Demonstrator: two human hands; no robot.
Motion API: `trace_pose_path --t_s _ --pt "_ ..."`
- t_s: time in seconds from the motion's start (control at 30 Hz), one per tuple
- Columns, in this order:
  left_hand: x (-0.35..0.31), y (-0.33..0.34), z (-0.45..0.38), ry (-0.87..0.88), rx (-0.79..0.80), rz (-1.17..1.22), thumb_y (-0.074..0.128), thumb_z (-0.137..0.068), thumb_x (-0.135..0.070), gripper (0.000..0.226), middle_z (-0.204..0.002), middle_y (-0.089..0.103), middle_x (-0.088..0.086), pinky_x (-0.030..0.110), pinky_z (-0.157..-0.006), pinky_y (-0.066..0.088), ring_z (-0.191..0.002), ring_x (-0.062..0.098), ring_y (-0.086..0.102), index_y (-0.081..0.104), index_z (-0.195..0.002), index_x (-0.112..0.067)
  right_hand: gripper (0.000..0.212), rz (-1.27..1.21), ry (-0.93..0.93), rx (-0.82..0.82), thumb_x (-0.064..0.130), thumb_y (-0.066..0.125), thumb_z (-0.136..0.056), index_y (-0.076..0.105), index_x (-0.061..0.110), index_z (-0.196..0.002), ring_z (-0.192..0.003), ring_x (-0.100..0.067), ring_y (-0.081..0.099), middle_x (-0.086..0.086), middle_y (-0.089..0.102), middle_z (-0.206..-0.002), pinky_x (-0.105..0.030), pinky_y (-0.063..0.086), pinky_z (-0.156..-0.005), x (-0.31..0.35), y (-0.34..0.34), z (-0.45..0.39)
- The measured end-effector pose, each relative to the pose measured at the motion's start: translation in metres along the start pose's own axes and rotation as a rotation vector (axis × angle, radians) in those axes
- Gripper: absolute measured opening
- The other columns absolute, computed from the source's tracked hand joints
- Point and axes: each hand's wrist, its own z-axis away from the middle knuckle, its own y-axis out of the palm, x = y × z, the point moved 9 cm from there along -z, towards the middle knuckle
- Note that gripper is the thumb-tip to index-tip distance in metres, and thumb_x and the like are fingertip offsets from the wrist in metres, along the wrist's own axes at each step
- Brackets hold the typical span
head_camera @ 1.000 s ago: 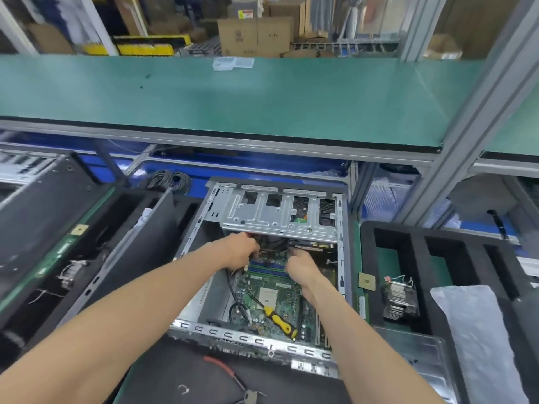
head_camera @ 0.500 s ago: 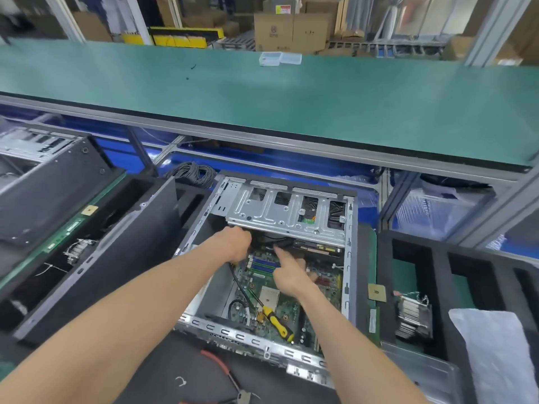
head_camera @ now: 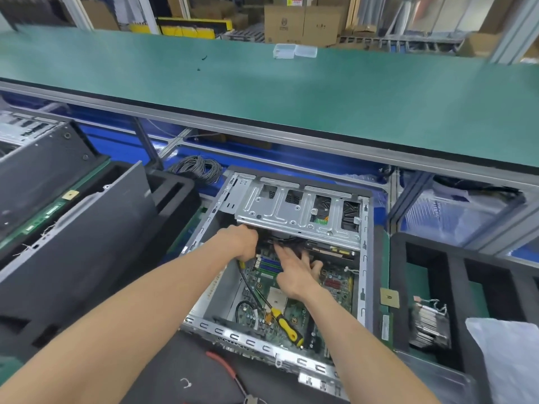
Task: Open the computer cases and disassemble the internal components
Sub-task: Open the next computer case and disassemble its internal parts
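One head-worn wide-angle view – close, angled forward and down into the open computer case (head_camera: 363,275), green bench shelf (head_camera: 291,91) beyond

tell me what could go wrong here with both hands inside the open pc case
The screwdriver lies loose on the motherboard; a bumped arm could drag it across the parts. The left hand grips something under the metal drive cage, whose edge might scrape it. The right hand could snag the black cables.
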Motion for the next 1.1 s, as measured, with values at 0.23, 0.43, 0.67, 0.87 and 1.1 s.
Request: trace_pose_path --t_s 0.23,0.43,0.67,0.87,1.1 --pt "0.025 0.002 -0.006 0.003 0.099 0.095 0.043 -0.100 -0.021 0.038 -0.132 0.061 0.013 0.033 -0.087 0.049 -0.106 0.027 0.060 0.059 -0.131 -0.004 0.092 0.011 -0.015 0.008 0.008 0.043 -0.087 -0.003 0.045 -0.158 -0.155 -0.029 -0.002 0.015 -0.002 -0.168 -0.067 -0.004 -0.117 0.009 -0.009 -0.021" --pt "0.018 -0.002 -0.005 0.139 0.112 0.079 0.047 -0.101 -0.011 0.033 -0.132 0.065 0.000 0.031 -0.093 0.050 -0.112 0.021 0.061 0.068 -0.127 -0.016 0.088 -0.048 0.006 0.070 0.003 0.037 -0.091 0.005 0.052 -0.156 -0.155 -0.022 0.007 0.017 -0.003 -0.167 -0.062 0.002 -0.119 0.007 -0.009 -0.030" --pt "0.022 0.005 -0.010 0.157 0.213 0.138 0.065 -0.094 -0.044 0.042 -0.132 0.062 0.002 0.036 -0.094 0.045 -0.110 0.022 0.057 0.068 -0.122 -0.014 0.088 -0.022 0.015 0.172 0.004 0.035 -0.092 -0.001 0.051 -0.156 -0.155 -0.018 -0.006 0.011 -0.015 -0.166 -0.055 0.009 -0.122 0.006 -0.007 -0.033" --pt "0.025 -0.001 -0.001 0.113 0.262 0.161 0.072 -0.089 -0.042 0.049 -0.135 0.060 0.004 0.037 -0.098 0.043 -0.118 0.025 0.055 0.065 -0.125 -0.009 0.094 -0.009 -0.011 0.170 -0.012 0.035 -0.093 0.006 0.051 -0.157 -0.154 -0.011 0.003 0.015 -0.003 -0.167 -0.045 0.018 -0.122 0.005 -0.010 -0.032" --pt "0.026 -0.002 0.009 0.057 0.267 0.534 0.051 -0.096 -0.037 0.038 -0.062 0.046 -0.002 0.031 -0.066 0.030 -0.050 0.012 0.033 0.044 -0.062 -0.022 0.081 0.023 -0.019 0.152 0.000 0.041 -0.098 0.014 0.047 -0.158 -0.153 -0.008 0.010 0.015 0.015 -0.166 -0.038 0.020 -0.121 0.002 -0.010 -0.030"
